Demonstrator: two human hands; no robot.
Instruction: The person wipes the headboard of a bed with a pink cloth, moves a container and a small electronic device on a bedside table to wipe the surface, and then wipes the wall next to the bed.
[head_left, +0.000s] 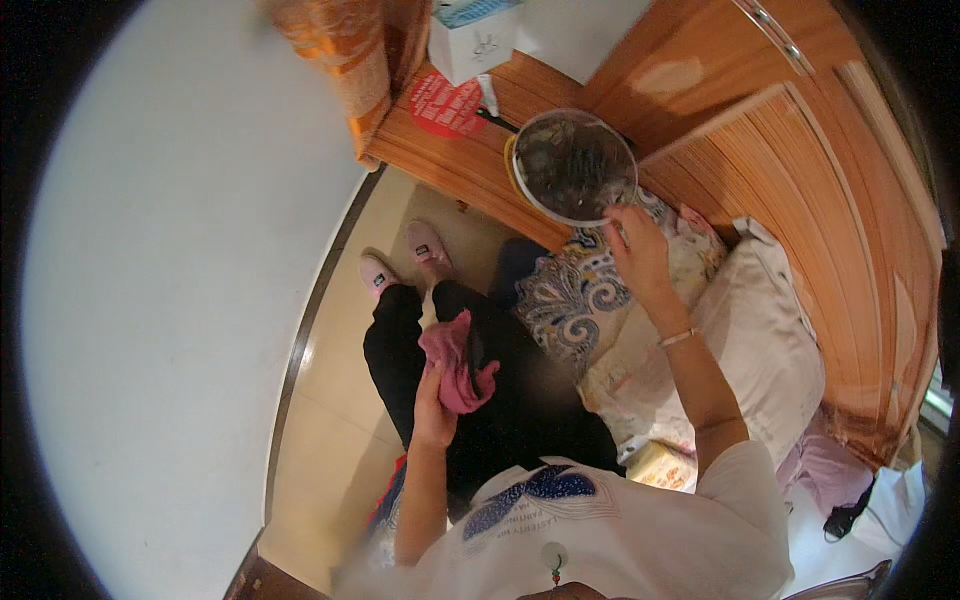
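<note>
My left hand (435, 412) holds a crumpled pink cloth (457, 367) above my lap, fingers closed around it. At the upper right, my right hand (637, 244) has its thumb and fingertips at the near rim of a round, clear-lidded container (576, 166). Dark contents or a dark surface show through the lid, and a yellow edge appears on its left side. The container is at the edge of a wooden ledge (465, 176). Whether the fingers lift the lid or only touch it cannot be told.
On the ledge are a tissue box (474, 45), a red round mat (446, 105), a small white tube (487, 94) and a black-handled item (496, 120). Patterned bedding (577, 307) and a pale pillow (757, 337) lie to the right, against wooden panels (742, 172). A white wall (180, 262) stands left.
</note>
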